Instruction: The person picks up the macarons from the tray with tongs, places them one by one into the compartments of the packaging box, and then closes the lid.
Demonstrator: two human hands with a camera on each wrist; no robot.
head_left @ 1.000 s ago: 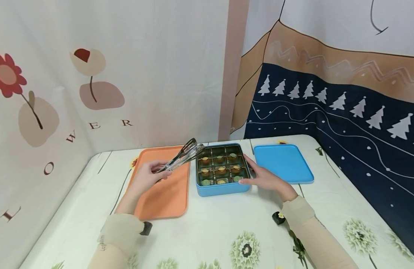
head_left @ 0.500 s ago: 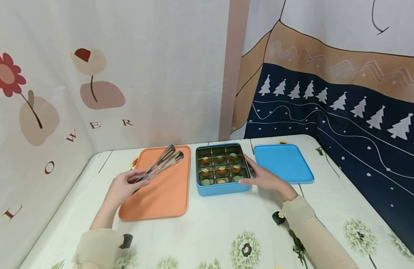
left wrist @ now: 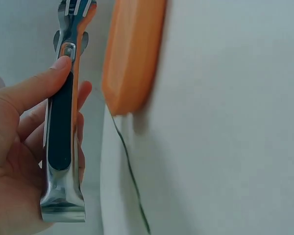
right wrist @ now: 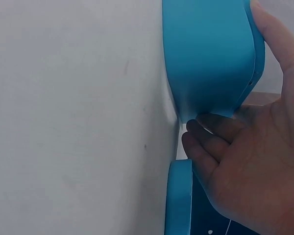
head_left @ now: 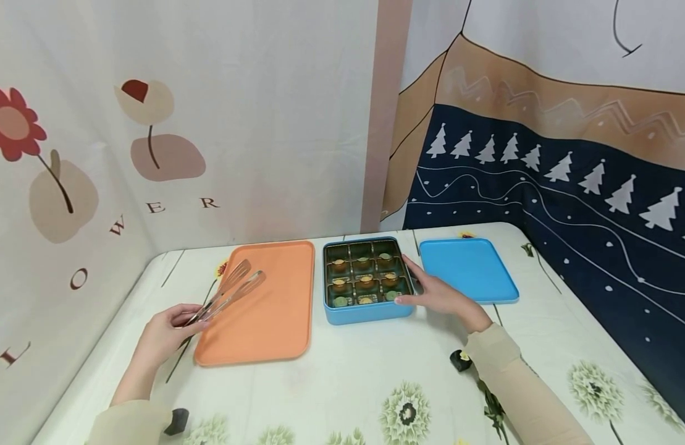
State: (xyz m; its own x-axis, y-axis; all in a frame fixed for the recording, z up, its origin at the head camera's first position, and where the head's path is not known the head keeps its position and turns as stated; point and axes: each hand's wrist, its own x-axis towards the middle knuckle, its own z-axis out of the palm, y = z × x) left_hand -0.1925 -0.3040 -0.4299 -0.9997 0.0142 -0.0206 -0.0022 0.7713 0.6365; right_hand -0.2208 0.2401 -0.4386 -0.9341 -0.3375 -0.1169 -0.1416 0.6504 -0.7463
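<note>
Metal serving tongs (left wrist: 61, 122) with a dark grip strip are held in my left hand (head_left: 163, 334), thumb along the handle. Their two slotted arms (head_left: 231, 287) stand spread apart with nothing between them, over the left part of the orange tray (head_left: 264, 334). My right hand (head_left: 439, 293) holds the right side of the blue square box (head_left: 370, 314), thumb at its front corner and fingers along its side. Inside the box is a dark divided insert (head_left: 350, 250); several small round yellowish and green pieces (head_left: 366, 279) sit in its compartments, and the back left one shows no piece.
A blue lid (head_left: 469, 270) lies flat to the right of the box, behind my right forearm. The flower-patterned cloth (head_left: 342, 383) covers the table. Behind it hang a white curtain (head_left: 281, 123) and a dark tree-printed cloth (head_left: 598, 210).
My left hand has carried the tongs left and toward me, from beside the box across the orange tray to its left edge. The right hand and box have stayed put.
</note>
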